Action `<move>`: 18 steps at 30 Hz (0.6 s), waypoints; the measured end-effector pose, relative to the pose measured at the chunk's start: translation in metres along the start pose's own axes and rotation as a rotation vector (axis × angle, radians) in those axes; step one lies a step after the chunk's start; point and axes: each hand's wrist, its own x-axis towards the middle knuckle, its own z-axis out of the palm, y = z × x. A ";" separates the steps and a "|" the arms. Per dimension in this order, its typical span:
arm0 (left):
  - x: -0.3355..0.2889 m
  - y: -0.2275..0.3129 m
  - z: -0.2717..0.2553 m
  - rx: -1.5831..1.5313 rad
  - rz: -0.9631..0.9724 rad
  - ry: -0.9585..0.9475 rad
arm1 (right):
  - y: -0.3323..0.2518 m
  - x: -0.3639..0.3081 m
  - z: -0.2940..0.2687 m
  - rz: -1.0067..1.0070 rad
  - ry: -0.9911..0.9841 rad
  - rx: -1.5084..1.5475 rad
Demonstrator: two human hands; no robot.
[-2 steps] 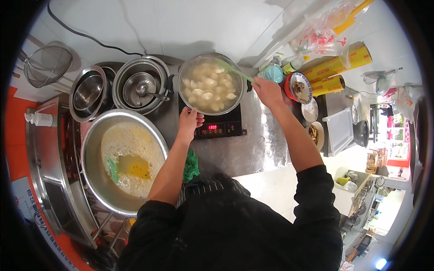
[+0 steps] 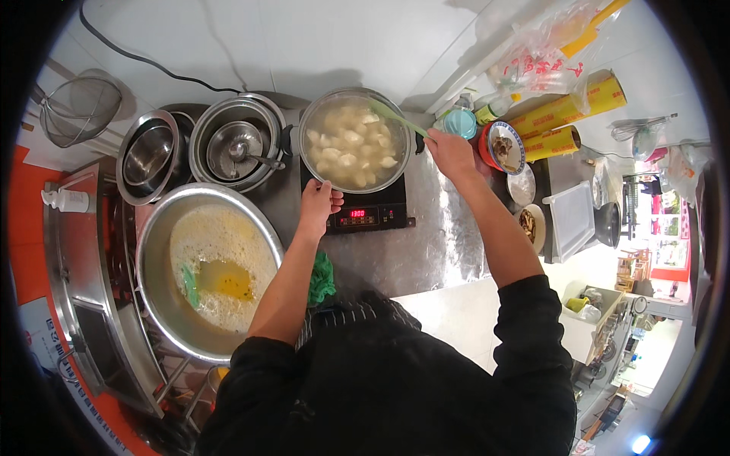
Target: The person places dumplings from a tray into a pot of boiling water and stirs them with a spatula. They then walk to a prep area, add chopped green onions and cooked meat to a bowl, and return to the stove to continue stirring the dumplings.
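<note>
A pot [image 2: 308, 171] of cloudy broth with several pale dumplings [image 2: 346, 140] stands on a black induction cooker [image 2: 391, 216]. My left hand [image 2: 319, 204] is closed at the pot's near rim, thumb and forefinger pinching its edge and the other fingers curled below. In my right hand [image 2: 449, 152], at the pot's right side, is the handle of a green spatula [image 2: 397, 118]. It slants over the rim to the pot's far side, where its tip dips in the broth and its exact shape is hard to make out.
To the left stand a large metal basin [image 2: 268, 228] of foamy liquid, nested pots [image 2: 199, 148] with a ladle [image 2: 262, 160], and metal bowls [image 2: 125, 171]. On the right are a patterned bowl [image 2: 515, 133], smaller bowls and yellow boxes [image 2: 566, 114]. A green cloth [image 2: 322, 280] lies at the counter's front.
Both hands stay in nearly the same place. The dumplings have shifted slightly in the broth, and the green spatula has barely moved.
</note>
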 end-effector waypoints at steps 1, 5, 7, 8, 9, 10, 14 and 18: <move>0.000 0.000 0.000 0.008 0.000 -0.001 | 0.001 0.000 0.005 0.021 -0.023 -0.008; 0.002 -0.001 -0.001 0.003 0.008 -0.007 | 0.011 -0.011 0.022 0.120 -0.182 0.185; 0.003 -0.003 -0.002 0.009 0.006 0.000 | 0.018 -0.021 0.027 0.136 -0.223 0.253; 0.002 -0.005 -0.002 0.055 0.042 0.015 | 0.022 -0.025 0.029 0.140 -0.245 0.292; 0.000 -0.007 -0.001 0.103 0.056 0.029 | 0.024 -0.029 0.031 0.181 -0.287 0.347; -0.003 -0.010 0.000 0.148 0.096 0.037 | 0.026 -0.033 0.033 0.217 -0.335 0.407; -0.039 -0.035 0.022 1.053 0.411 -0.157 | 0.022 -0.045 0.044 0.238 -0.408 0.610; -0.067 -0.062 0.058 1.418 0.207 -0.411 | 0.007 -0.049 0.050 0.300 -0.462 0.814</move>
